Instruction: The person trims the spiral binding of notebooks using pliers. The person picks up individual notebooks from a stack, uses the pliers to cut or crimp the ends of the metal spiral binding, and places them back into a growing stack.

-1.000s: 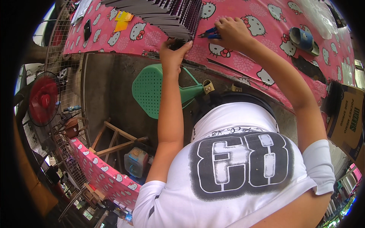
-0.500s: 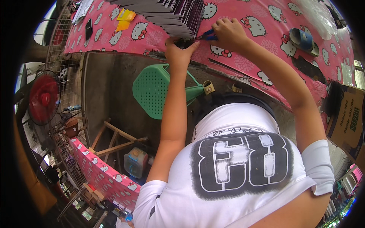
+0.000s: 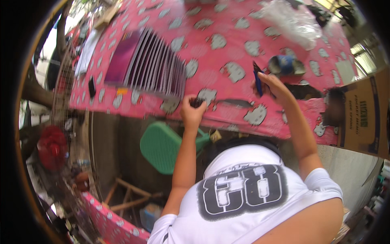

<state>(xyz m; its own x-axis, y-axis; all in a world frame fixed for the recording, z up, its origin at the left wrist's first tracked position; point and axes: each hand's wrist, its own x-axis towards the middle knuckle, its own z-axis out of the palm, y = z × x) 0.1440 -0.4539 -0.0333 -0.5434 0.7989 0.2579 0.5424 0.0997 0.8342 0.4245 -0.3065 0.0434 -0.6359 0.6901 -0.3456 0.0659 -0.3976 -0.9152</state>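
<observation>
A row of purple notebooks (image 3: 156, 69), pages edge-on, stands on the pink table (image 3: 215, 28) at the left. Just beside its near right corner, at the table's front edge, my left hand (image 3: 191, 114) is curled around a small black thing (image 3: 198, 102), too blurred to name. Farther right and over the table, my right hand (image 3: 276, 89) grips blue-handled pliers (image 3: 258, 81), their dark jaws pointing away from me. The pliers are apart from the notebooks.
Past my right hand lies a blue roll (image 3: 286, 65), with clear plastic wrap (image 3: 290, 22) behind it. A cardboard box (image 3: 363, 114) stands at the right. A phone (image 3: 92, 86) rests at the left. Below the table is a green stool (image 3: 160, 146); a red fan (image 3: 53, 148) is far left.
My right hand has swung right with the pliers, away from the notebooks. My left hand stays near their corner. The view has shifted, showing more of the table.
</observation>
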